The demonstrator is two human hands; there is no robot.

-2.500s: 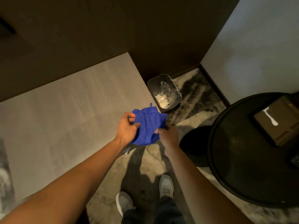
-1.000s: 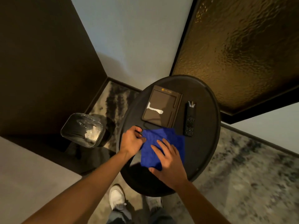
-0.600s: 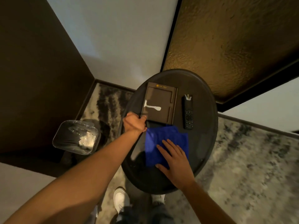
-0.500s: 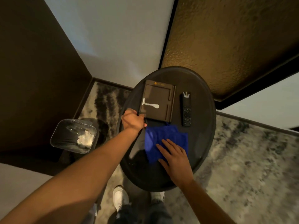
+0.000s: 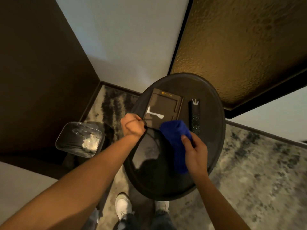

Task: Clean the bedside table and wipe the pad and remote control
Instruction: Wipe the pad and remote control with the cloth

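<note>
A round dark bedside table (image 5: 214,146) stands in the corner. On it lies a brown pad (image 5: 163,103) with a white smear across its lower left. A black remote control (image 5: 195,117), white marks at its far end, lies just right of the pad. My left hand (image 5: 132,125) grips the pad's near left corner. My right hand (image 5: 196,151) holds a bunched blue cloth (image 5: 177,140) over the table; the cloth's far end overlaps the pad's near right corner.
A bin lined with clear plastic (image 5: 79,138), white waste inside, stands on the floor left of the table. White walls and a textured gold panel (image 5: 240,39) close off the back. Patterned carpet (image 5: 257,180) lies to the right, my shoes below.
My right hand has gathered the flat cloth into a bunch and lifted it toward the pad. My left hand stays closed on the pad's near left corner.
</note>
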